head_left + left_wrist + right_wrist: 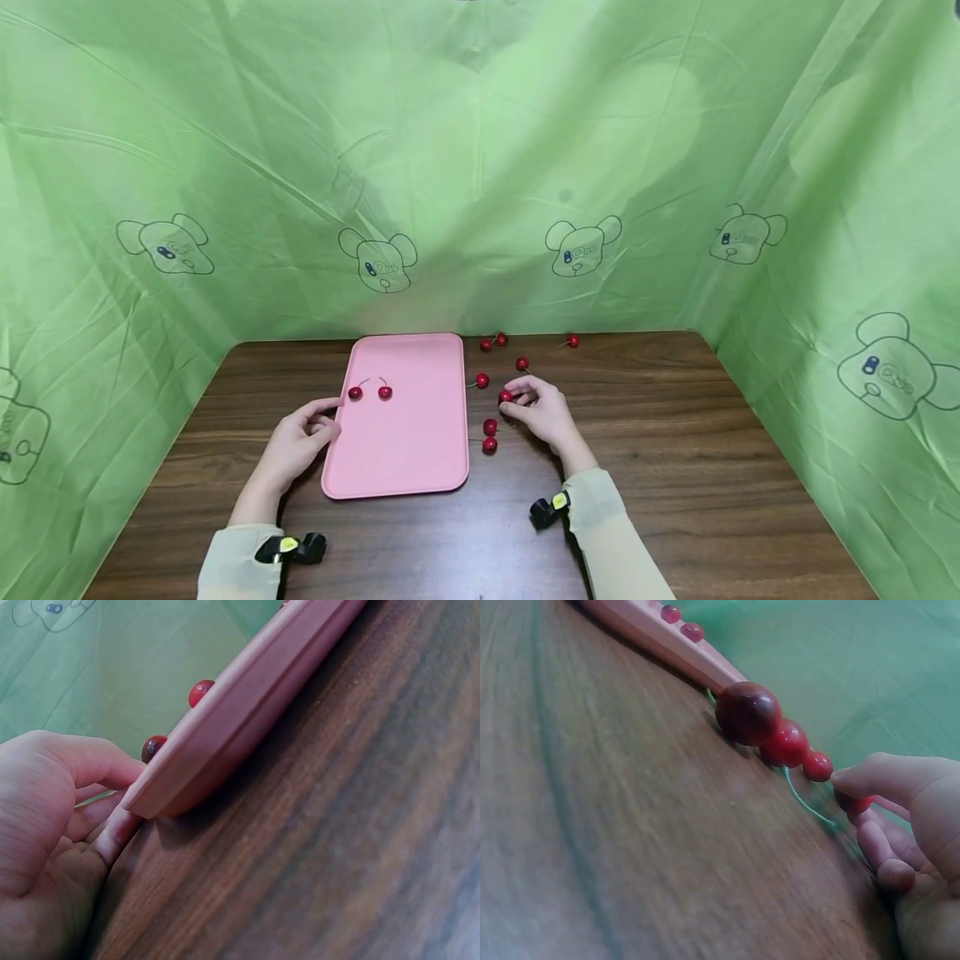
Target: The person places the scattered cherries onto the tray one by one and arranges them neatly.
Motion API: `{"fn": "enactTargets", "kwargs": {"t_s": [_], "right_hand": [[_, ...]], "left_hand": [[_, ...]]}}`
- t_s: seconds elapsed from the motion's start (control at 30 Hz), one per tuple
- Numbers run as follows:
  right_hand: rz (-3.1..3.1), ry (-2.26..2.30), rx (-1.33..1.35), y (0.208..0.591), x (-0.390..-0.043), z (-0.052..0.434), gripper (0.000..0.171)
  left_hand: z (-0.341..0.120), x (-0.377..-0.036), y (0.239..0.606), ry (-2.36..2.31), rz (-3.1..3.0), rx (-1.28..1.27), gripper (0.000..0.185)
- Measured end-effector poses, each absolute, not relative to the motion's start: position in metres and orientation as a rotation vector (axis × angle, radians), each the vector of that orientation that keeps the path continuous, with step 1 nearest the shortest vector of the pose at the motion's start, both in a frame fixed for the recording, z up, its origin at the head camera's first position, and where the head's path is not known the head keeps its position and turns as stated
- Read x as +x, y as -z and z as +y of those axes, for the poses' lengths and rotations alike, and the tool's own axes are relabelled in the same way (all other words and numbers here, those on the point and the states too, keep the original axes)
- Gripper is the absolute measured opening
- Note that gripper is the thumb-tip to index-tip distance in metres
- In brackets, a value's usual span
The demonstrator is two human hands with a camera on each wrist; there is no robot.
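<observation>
A pink tray [405,442] lies on the table with two red stemmed cherries on it, one cherry [355,392] near its left rim and another cherry [385,392] beside it. My left hand [300,442] grips the tray's left edge; in the left wrist view its fingertips [124,776] are right at the rim. To the right of the tray, my right hand [543,412] pinches a cherry [506,397] between thumb and fingers, close over the table. Two more cherries, one in front of the other [490,427], lie just nearer than that hand.
Further loose cherries lie right of the tray: one cherry [482,381] by its rim, a cherry [522,364] behind my right hand, a pair of cherries [486,344] at the back, and a cherry [573,341] farther right. Green cloth [480,167] surrounds the wooden table [675,450].
</observation>
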State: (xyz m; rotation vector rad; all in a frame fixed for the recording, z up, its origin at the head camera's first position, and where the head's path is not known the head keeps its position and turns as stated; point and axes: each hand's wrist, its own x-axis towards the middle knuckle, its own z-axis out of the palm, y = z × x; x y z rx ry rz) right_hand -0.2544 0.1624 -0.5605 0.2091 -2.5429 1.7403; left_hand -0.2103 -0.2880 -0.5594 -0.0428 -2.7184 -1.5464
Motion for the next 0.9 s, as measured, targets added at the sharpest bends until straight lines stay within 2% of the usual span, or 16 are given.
{"fn": "enactTargets", "kwargs": {"t_s": [0.9], "right_hand": [[-2.521,-1.773,0.146,0.5592,-0.2517,0.1606,0.024]], "left_hand": [[-0.2871,-0.2086,0.5580,1.529,-2.713,-0.066,0.043]]}}
